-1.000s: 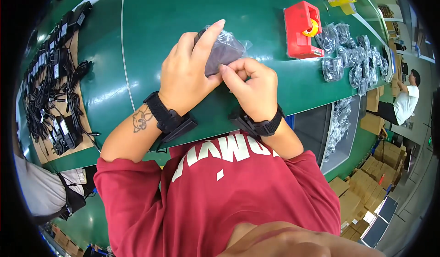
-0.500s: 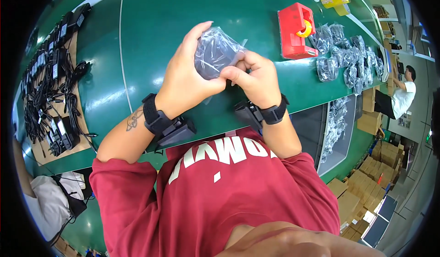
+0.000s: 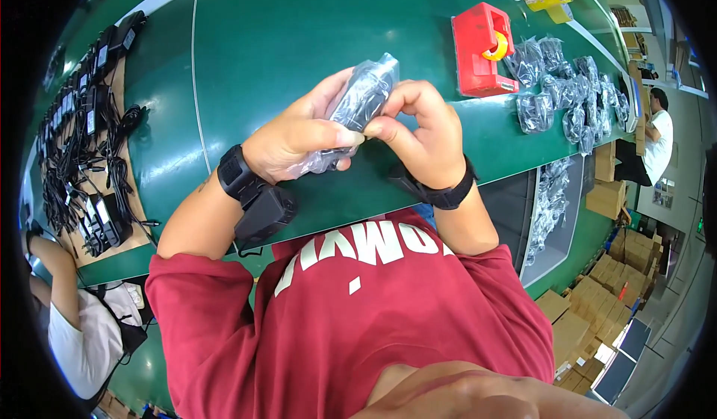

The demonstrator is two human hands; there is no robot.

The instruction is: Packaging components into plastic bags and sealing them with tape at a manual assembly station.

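Head view: above a green worktop (image 3: 299,45), the left hand (image 3: 295,139) cradles a clear crinkled plastic bag holding a dark adapter (image 3: 358,101), its long axis tilting up and rightward. The right hand (image 3: 422,131) pinches its middle. A red tape dispenser (image 3: 482,49) stands well apart to the right, with bare worktop directly ahead.

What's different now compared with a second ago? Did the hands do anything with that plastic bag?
Both hands kept hold of the clear bag with the dark item inside and turned it from lying flat to standing more on end. The left hand now cradles it; the right hand pinches its edge. The red tape dispenser stayed put.
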